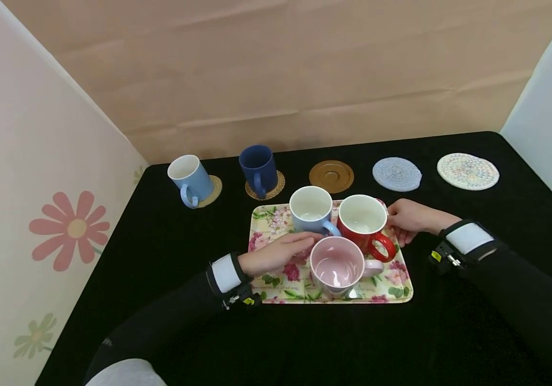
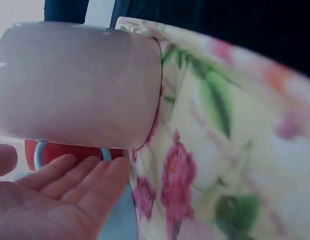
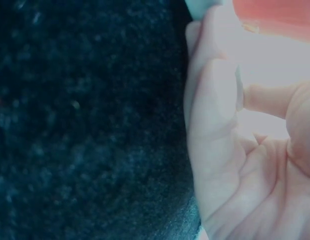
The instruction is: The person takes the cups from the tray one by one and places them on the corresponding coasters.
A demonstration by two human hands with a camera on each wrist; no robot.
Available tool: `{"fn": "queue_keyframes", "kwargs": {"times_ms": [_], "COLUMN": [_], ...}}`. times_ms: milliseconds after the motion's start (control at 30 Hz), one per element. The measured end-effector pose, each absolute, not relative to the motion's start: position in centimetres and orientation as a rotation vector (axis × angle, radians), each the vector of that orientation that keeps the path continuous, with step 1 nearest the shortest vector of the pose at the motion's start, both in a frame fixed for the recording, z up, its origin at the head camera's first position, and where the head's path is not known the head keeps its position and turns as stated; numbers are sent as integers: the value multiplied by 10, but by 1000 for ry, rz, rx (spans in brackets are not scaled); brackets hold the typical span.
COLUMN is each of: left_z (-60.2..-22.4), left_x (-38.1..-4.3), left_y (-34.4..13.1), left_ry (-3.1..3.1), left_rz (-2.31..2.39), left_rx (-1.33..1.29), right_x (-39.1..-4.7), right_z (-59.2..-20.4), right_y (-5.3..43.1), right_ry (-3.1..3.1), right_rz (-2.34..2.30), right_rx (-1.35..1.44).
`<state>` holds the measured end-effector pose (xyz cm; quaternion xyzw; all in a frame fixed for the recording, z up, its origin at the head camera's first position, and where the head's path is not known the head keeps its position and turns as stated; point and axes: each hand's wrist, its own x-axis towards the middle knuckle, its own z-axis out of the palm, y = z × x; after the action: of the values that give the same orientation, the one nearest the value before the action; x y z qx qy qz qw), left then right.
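Three mugs stand on a floral tray (image 1: pixel 276 289): a light blue mug (image 1: pixel 310 209), a red mug (image 1: pixel 361 220) and a pink mug (image 1: pixel 336 265). My left hand (image 1: pixel 282 252) reaches over the tray, its fingers extended between the light blue mug and the pink mug. In the left wrist view, the fingers (image 2: pixel 90 185) lie nearly straight beside the pink mug's wall (image 2: pixel 80 85). At the tray's right edge, by the red mug, my right hand (image 1: pixel 408 219) pinches the rim between thumb and fingers. The right wrist view shows the thumb (image 3: pixel 272 100) facing the curled fingers.
Along the back, another light blue mug (image 1: pixel 192 179) overlaps a tan coaster (image 1: pixel 214 193), and a dark blue mug (image 1: pixel 258 169) stands on a woven coaster (image 1: pixel 278 185). Further right lie a brown coaster (image 1: pixel 331 176), a pale blue coaster (image 1: pixel 396 174) and a speckled coaster (image 1: pixel 468 171).
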<state>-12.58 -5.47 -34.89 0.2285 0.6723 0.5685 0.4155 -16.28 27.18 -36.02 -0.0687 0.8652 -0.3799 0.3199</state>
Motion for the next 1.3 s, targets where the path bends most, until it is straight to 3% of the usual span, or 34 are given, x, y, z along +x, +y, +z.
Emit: {"fn": "queue_keyframes", "kwargs": {"times_ms": [667,1300], "left_z": [-346,-347], "left_x": [-130,-133], "left_y": [-37,-58], "left_ry": [1511,1801], "left_rz": [1549,1481], "left_rx": [468,483], "right_x": [-163,-161], "right_z": [-358,-359], "right_y": [273,273], "right_ry": [2264,2262], "right_rz": [-992,-1004], "right_rx": [-174,-172]}}
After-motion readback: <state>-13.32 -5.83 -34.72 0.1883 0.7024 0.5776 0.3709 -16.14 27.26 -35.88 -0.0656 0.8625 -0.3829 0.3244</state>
